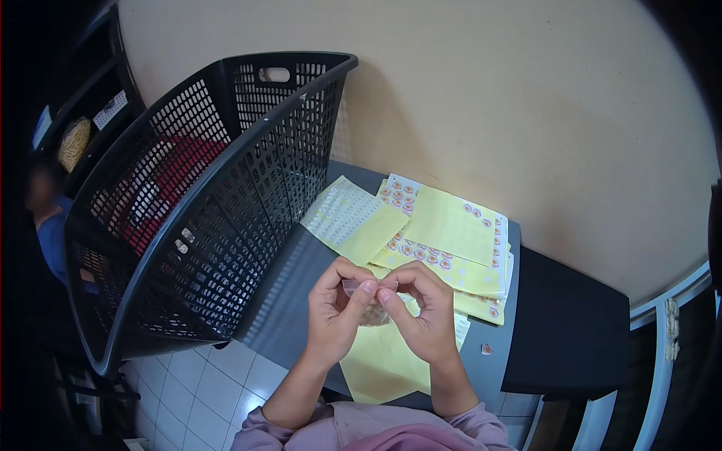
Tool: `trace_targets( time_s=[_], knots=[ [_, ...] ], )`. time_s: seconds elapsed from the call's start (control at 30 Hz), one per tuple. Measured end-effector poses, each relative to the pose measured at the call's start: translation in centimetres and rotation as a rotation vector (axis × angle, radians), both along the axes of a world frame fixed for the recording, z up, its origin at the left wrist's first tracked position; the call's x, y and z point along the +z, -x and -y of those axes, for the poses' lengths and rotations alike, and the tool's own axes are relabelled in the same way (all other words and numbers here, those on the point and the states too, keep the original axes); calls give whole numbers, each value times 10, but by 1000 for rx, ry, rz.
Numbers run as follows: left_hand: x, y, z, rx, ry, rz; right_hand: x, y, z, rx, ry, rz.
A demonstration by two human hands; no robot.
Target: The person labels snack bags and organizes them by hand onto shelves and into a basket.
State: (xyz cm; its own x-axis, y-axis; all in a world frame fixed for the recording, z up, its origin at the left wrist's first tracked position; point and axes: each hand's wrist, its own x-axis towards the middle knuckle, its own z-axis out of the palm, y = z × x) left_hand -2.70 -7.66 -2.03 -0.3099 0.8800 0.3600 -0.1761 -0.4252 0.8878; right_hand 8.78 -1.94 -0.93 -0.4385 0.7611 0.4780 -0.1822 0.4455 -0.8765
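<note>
Grip: your left hand (336, 312) and right hand (421, 316) were pinched together on one small clear packet (371, 301), fingertips meeting at its top edge, both grips narrow and closed on it. The packet sat between your hands, raised above the table (289, 301), with brownish contents showing below your fingers; what they were could not be told. Under your hands lay a plain yellow sheet (380, 368). Farther back, sticker sheets (444, 237) with small orange rounds lay fanned and overlapping. One loose sticker (487, 349) lay just right of your right wrist. A black mesh basket (226, 195) stood tilted at the left, its rim above the table edge.
</note>
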Motion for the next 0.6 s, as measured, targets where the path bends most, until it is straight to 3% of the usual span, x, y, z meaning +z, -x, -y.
trace_targets(
  time_s=[0.1,0.2,0.3,0.37,0.47,0.6],
  knots=[
    [8,-7,1,91,4,79,0,0,2,1,63,-87],
    [8,-5,1,-1,-35,65,-4,-2,0,18,177,-224],
    [8,-6,4,-13,45,10,-7,-2,-3,-24,81,-173],
    [9,-7,2,16,-20,-162,-3,1,-1,-47,24,-158],
    [5,-3,-2,74,-100,-221,0,-1,1,-110,-64,-81],
    [9,-6,2,19,-41,-96,0,-2,3,-141,-145,-83]
  ],
)
